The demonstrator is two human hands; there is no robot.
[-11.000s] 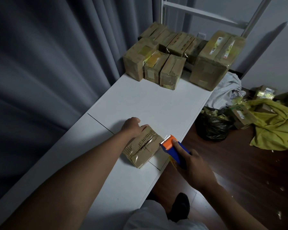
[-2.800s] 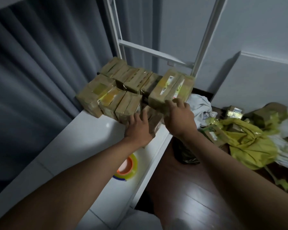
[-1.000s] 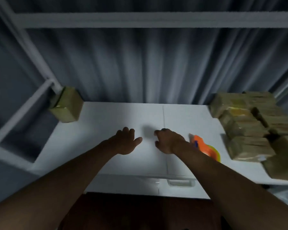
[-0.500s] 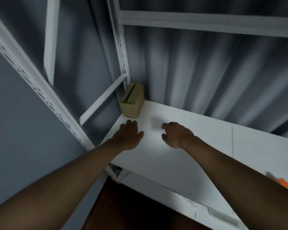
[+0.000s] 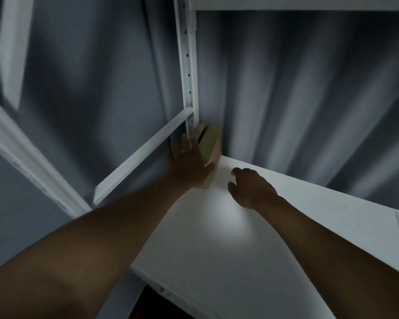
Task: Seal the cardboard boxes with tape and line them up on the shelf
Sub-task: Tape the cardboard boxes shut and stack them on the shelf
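Note:
A small cardboard box (image 5: 211, 143) with an open slit along its top stands in the far left corner of the white shelf (image 5: 228, 245), against the upright post. My left hand (image 5: 189, 164) lies on the box's near left side, fingers straight and spread, thumb at its lower front edge. My right hand (image 5: 251, 188) hovers just right of the box with loosely curled fingers and holds nothing. Neither the tape dispenser nor the other boxes are in view.
A white perforated upright post (image 5: 188, 72) and a slanted white brace (image 5: 143, 155) frame the shelf's left end. Grey curtain (image 5: 297, 100) hangs behind. An upper shelf beam (image 5: 304, 3) runs overhead. Dark floor (image 5: 152, 305) shows below the shelf's front edge.
My view has swung further left and up. My left hand has reached forward from the shelf surface onto the corner box. My right hand has followed toward it.

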